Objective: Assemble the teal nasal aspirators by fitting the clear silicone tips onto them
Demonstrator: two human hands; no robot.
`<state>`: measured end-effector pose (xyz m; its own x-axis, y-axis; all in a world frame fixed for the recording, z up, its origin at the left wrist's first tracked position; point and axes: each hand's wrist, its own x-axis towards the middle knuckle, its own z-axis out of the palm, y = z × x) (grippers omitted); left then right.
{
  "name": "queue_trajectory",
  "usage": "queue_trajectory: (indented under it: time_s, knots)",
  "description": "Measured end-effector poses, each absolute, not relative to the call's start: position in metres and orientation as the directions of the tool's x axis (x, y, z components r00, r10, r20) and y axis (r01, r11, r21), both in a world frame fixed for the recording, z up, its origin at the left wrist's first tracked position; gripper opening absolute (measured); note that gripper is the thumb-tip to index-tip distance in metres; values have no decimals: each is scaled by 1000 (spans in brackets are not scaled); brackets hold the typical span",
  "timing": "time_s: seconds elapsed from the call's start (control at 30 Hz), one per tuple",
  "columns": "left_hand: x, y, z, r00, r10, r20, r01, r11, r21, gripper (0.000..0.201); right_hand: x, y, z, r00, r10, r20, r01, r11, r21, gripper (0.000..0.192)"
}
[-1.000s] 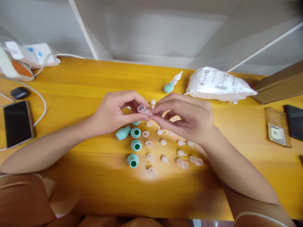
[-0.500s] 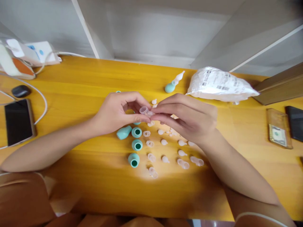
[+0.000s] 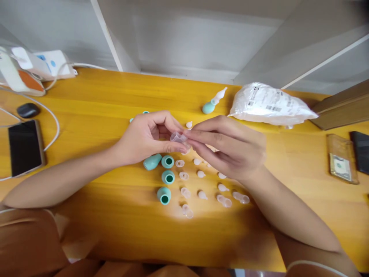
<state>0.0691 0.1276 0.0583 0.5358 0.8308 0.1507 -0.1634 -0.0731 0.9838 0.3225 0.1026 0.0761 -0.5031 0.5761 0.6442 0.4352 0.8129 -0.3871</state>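
My left hand point(image 3: 157, 134) holds a small clear plastic connector tube point(image 3: 176, 137) between thumb and fingers, above the table. At the tube's right end the fingertips of my right hand point(image 3: 227, 144) are pinched together; whatever lies between them is hidden. Below my hands stand several teal rubber bulbs point(image 3: 168, 177) with open necks, and one teal bulb point(image 3: 152, 162) lies on its side. Rows of clear connectors point(image 3: 185, 192) and whitish soft tips point(image 3: 202, 195) lie to their right. Farther back lies an assembled nasal aspirator point(image 3: 213, 101), teal bulb and pale tip joined.
A white plastic parcel bag point(image 3: 271, 104) and a cardboard box point(image 3: 343, 105) are at the back right. A clear phone case point(image 3: 342, 154) holds a banknote. On the left are a phone point(image 3: 25, 148), a black mouse point(image 3: 28, 110) and white cables point(image 3: 54, 119).
The clear tube has turned in my fingers, so its side shows more than its open mouth. My hands stay together in nearly the same place, and the view has shifted slightly.
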Motion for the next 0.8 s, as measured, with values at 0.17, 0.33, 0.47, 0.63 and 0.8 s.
queue_trajectory:
  time_s: [0.17,0.33,0.47,0.63,0.8]
  knots:
    - [69,125,62,520,826,218,-194,-135,972,41,322,100,79,-517,466,718,390,875,-287,42]
    - [68,120,65,493,845,207,-121,-169,978,49,327,97,75,-517,536,667,419,838,-349,42]
    - [68,119,65,489,850,196,-112,-162,980,51,332,96,70,-550,563,617,430,824,-368,47]
    - [69,119,66,475,857,198,-112,-164,980,50,325,97,74,-520,528,671,323,849,-418,69]
    - [69,121,67,449,862,235,-162,-180,970,45,320,94,77,-415,696,586,245,706,-665,90]
